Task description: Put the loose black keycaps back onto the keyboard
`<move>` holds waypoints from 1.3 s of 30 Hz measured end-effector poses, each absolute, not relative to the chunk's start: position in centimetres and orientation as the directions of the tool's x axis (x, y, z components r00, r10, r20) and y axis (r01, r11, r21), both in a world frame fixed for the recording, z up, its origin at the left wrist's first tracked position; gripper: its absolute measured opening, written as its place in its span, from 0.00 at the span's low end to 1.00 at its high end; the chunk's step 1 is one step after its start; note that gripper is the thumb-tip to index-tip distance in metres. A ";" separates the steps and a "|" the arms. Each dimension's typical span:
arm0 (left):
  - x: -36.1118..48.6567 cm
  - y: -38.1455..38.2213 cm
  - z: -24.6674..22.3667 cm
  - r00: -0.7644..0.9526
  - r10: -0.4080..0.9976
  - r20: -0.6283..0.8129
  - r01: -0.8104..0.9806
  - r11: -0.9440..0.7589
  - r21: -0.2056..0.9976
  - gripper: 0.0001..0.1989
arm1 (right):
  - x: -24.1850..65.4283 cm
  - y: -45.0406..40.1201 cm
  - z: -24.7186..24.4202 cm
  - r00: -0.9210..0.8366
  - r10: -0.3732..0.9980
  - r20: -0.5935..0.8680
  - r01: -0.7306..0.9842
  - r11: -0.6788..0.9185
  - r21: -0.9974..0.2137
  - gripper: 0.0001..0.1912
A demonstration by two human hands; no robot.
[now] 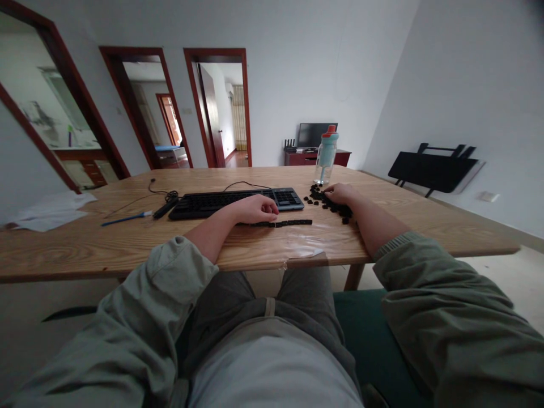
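My left hand (257, 209) rests over the near edge of a black keyboard (289, 198), its fingers curled; what they hold, if anything, is too small to make out. Just below its fingertips a row of small black pieces (297, 222) runs along the wooden table (263, 249). To the right, my right hand (341, 194) reaches into a loose pile of small black pieces (343, 209), fingers bent down and their tips partly hidden. Several single pieces lie scattered at the pile's left side.
A clear bottle with a red lid (326, 156) stands behind the pile. Left of the keyboard lie a blue brush (125, 219), a black stick-like object (165, 208) and a coiled cable (171, 195). White sheets (51, 209) cover the table's far left.
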State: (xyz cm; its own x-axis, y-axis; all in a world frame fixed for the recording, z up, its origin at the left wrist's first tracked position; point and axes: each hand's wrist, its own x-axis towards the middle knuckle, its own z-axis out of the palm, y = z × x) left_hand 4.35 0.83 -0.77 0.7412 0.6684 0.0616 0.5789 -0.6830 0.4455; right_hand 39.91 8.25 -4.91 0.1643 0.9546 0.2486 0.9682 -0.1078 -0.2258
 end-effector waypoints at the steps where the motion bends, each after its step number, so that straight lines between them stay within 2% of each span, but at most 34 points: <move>1: 4.4 0.8 -0.7 0.738 0.672 0.064 0.581 -0.680 0.447 0.19 | 39.9 8.2 -4.9 0.154 0.957 0.245 0.968 -0.096 -0.233 0.18; 6: 4.2 0.9 -0.7 0.731 0.677 0.082 0.582 -0.683 0.442 0.18 | 40.0 7.9 -5.0 0.098 0.965 0.243 0.947 -0.016 -0.321 0.16; 9: 4.1 1.3 -1.0 0.734 0.673 0.096 0.575 -0.690 0.439 0.17 | 40.1 7.9 -5.1 0.082 0.971 0.226 0.947 -0.005 -0.322 0.14; 16: 4.1 1.5 -1.2 0.731 0.674 0.108 0.581 -0.698 0.419 0.16 | 40.1 8.6 -5.3 0.034 0.975 0.221 0.948 0.039 -0.317 0.19; 19: 4.1 1.4 -1.1 0.729 0.675 0.112 0.583 -0.698 0.416 0.16 | 39.9 8.6 -5.5 0.021 0.971 0.238 0.947 0.057 -0.316 0.18; 28: 4.1 1.5 -1.2 0.722 0.681 0.124 0.587 -0.698 0.410 0.17 | 39.3 7.2 -4.2 0.031 0.974 0.223 0.913 0.063 -0.403 0.14; 35: 4.2 1.3 -1.0 0.722 0.681 0.124 0.589 -0.698 0.407 0.16 | 38.9 5.8 -3.1 -0.061 0.993 0.104 0.940 0.092 -0.327 0.12; 39: 4.1 1.5 -1.1 0.725 0.674 0.141 0.581 -0.709 0.400 0.15 | 38.5 5.5 -3.1 -0.059 0.986 0.156 0.928 0.112 -0.355 0.09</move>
